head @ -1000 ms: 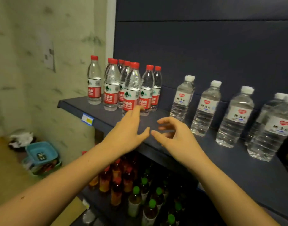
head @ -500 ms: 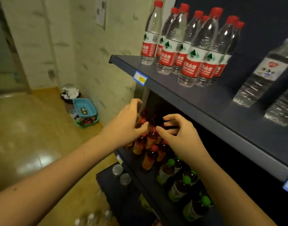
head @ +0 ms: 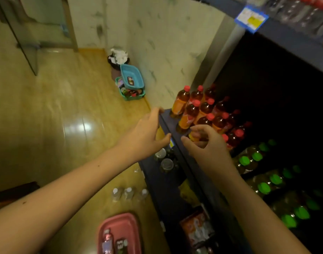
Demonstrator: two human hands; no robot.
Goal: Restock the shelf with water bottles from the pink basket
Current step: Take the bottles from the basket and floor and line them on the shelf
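Above the pink basket (head: 120, 228), left hand (head: 146, 136) & right hand (head: 206, 145) reach fwd, both empty, fingers loosely spread.

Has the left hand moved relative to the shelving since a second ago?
Yes. The left hand was up at the top shelf's front edge; it is now lower, beside the corner of the shelf holding the red-capped bottles.

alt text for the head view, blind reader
Two empty hands, left and right, reach out beside a dark shelf of red-capped bottles. On the floor below sit a pink basket and three water bottles.
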